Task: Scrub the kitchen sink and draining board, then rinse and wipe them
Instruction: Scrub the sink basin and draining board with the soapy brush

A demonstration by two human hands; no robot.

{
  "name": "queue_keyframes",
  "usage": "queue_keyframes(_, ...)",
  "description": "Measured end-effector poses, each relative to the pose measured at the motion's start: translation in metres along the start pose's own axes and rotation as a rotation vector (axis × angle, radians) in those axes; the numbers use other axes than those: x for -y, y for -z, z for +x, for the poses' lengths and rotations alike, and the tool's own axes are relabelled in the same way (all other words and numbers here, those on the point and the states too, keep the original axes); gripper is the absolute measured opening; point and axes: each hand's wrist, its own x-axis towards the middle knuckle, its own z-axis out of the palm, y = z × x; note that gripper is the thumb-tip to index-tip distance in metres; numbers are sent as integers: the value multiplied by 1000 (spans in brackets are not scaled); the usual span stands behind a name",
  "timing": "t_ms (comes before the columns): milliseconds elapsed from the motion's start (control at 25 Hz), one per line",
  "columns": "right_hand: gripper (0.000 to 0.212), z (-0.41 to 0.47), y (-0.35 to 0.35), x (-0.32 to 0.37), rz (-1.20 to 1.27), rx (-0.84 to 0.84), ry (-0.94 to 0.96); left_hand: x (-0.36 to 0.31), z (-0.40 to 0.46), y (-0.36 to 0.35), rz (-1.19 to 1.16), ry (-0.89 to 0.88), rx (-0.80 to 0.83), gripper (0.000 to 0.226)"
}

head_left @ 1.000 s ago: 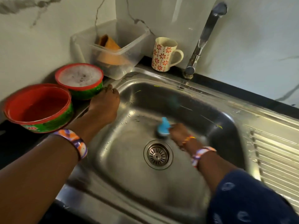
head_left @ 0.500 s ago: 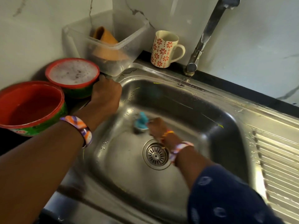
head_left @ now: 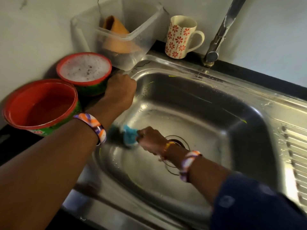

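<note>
Sink: the steel sink (head_left: pixel 191 100) fills the middle of the view, its floor wet; thin yellow-green streaks mark the far and right walls.
Draining board: the ribbed draining board (head_left: pixel 297 156) lies at the right edge, cut off by the frame.
Right hand: the right hand (head_left: pixel 150 139) is low in the basin, fingers curled round a blue scrubber (head_left: pixel 130 135) pressed to the floor near the left wall; the scrubber's left end is smeared by blur.
Left hand: the left hand (head_left: pixel 120 90) sits on the sink's far-left rim, knuckles up, fingers folded under; whether they hold anything cannot be told.
Drain: the drain (head_left: pixel 178 141) is mostly covered by the right wrist.
Around, left: a red-rimmed bowl of foam (head_left: pixel 83 68) stands just beside the left hand; a nearer empty red bowl (head_left: pixel 39 105) is partly behind the left forearm.
Around, far: a clear plastic tub (head_left: pixel 126 29) holds a tan object; a floral mug (head_left: pixel 181 37) stands right of it; the tap (head_left: pixel 219 34) rises right of the mug, its spout cut off at the top.
Since half a second ago: the scrubber and right hand have moved left across the floor, from beyond the drain toward the left wall; the left hand is on the same rim corner.
Hard to see: the near rim is dark and blurred.
</note>
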Motion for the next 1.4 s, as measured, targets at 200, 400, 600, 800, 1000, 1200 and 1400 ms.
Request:
queue_keyframes(200,32,-2,57,-57,62,-272,-214,7,-4,-9,80,-81,-98,23)
queue_keyframes(400,32,-21,-6,3,177,-151,171,13,3,-2,124,-70,-146,26)
queue_keyframes(600,33,-3,13,-23,-143,-235,74,15,-3,-19,122,-94,-138,26)
queue_keyframes(800,31,-8,-11,-8,104,-82,192,13,-1,-19,144,-88,-158,26)
queue_keyframes(1000,34,2,8,-22,-188,-172,205,14,1,-22,131,-85,-148,28)
queue_keyframes(1200,30,20,29,-26,-44,-185,107,13,0,-23,131,-73,-152,29)
queue_keyframes(1400,37,-10,-5,0,-148,-100,227,12,2,-26,126,-57,-151,30)
